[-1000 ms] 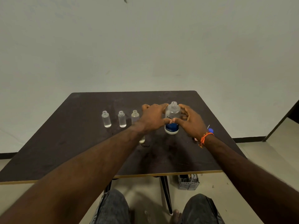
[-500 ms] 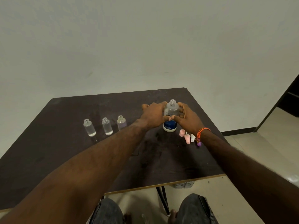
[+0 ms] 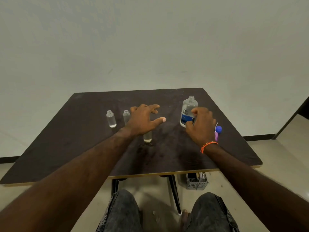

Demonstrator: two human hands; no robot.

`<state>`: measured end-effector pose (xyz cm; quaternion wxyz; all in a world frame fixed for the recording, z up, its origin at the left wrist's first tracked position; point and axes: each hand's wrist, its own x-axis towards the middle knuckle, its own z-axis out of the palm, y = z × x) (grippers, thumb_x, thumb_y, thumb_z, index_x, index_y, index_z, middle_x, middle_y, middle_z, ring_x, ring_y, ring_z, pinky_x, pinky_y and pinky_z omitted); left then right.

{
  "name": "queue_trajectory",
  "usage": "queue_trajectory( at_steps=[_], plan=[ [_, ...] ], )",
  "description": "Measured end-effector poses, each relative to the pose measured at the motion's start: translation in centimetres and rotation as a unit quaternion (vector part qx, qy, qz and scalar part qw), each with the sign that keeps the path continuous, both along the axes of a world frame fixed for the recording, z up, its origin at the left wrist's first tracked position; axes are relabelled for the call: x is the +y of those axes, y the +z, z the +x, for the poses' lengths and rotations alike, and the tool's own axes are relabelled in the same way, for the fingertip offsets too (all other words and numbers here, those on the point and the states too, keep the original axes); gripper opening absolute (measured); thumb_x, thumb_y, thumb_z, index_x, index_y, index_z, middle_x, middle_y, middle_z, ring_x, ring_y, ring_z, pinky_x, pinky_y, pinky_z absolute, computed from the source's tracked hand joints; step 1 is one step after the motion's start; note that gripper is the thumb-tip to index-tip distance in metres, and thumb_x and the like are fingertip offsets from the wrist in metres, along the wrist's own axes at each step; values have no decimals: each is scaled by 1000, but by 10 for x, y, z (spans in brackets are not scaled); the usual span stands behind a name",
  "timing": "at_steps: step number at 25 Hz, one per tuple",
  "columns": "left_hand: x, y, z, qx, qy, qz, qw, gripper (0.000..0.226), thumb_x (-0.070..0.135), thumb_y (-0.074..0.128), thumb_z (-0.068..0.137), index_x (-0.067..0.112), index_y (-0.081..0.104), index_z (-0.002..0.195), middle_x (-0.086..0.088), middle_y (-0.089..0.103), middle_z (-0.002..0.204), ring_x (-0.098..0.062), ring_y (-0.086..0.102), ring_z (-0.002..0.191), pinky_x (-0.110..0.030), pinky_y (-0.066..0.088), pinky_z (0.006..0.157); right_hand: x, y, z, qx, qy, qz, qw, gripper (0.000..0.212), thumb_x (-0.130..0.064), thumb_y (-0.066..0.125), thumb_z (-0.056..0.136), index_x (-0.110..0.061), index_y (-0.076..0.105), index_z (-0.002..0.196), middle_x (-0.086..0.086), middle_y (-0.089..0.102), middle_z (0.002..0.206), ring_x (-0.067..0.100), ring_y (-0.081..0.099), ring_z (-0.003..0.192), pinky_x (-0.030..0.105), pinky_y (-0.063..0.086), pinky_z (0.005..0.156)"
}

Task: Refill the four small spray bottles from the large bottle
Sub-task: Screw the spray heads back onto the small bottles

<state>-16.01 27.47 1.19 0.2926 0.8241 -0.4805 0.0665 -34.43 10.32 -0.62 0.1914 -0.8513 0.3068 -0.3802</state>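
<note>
Large bottle (image 3: 189, 113), clear with a blue label, uncapped, upright on the right half of the dark worktop (image 3: 87, 148). Head view only. Right hand (image 3: 200, 126) curled round its lower body, grasping it from the near side. Left hand (image 3: 143, 119) hovering apart from it, fingers spread and relaxed, holding nothing. Small spray bottles without tops: far left bottle (image 3: 111, 118) and second bottle (image 3: 126, 116) standing in a row, near bottle (image 3: 147, 137) showing below the left hand, closer to the viewer; a fourth not visible, possibly hidden behind that hand. Each visible one looks nearly empty, with only a thin layer at the bottom. Blue cap (image 3: 218, 129) and a pink spray top (image 3: 216, 136) lying just right of the right wrist.

Likely step: lifting the large bottle to pour. Best done by steadying one small bottle with the free hand, bringing the necks close, tilting slowly. Narrow openings, light bottles: easy to spill or tip.
</note>
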Motion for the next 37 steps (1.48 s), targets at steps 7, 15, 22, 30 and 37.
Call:
queue_trajectory(
  at_steps=[7, 15, 22, 30, 37],
  plan=[
    [51, -38, 0, 30, 32, 48, 998, 76, 59, 81, 79, 29, 57, 145, 10, 69, 129, -14, 55, 128, -34, 24, 98, 68, -24, 44, 112, 206, 70, 970, 34, -26, 61, 80, -29, 61, 114, -12, 66, 107, 10, 65, 92, 47, 52, 90],
    [61, -56, 1, 59, 20, -3, 998, 33, 45, 78, 87, 33, 73, 117, 15, 76, 105, -6, 69, 103, -40, 40, 93, 98, -36, 70, 64, 219, 201, 953, 34, -9, 66, 83, -19, 69, 115, -6, 74, 105, 2, 68, 96, 27, 59, 83],
    [65, -61, -2, 63, 45, -12, 997, 33, 44, 78, 88, 31, 71, 117, 15, 75, 105, -7, 66, 106, -30, 28, 83, 92, -37, 56, 112, 194, 119, 967, 32, -19, 61, 90, -19, 66, 121, -2, 72, 107, 9, 67, 97, 35, 56, 90],
    [64, -74, 6, 96, 56, -17, 994, 35, 51, 75, 88, 32, 71, 116, 17, 74, 106, -7, 66, 108, -52, 41, 104, -20, -7, -5, 167, -19, -19, 986, 17, -32, 58, 86, -25, 68, 97, 2, 73, 98, 28, 66, 94, 49, 48, 92],
    [65, -73, 4, 88, 62, -16, 994, 35, 49, 76, 89, 31, 71, 118, 16, 74, 107, -9, 65, 109, -45, 36, 100, -53, -13, -16, 354, -64, -64, 931, 41, -47, 59, 92, -28, 62, 128, 4, 66, 127, 30, 46, 129, 54, 33, 106]
  ],
)
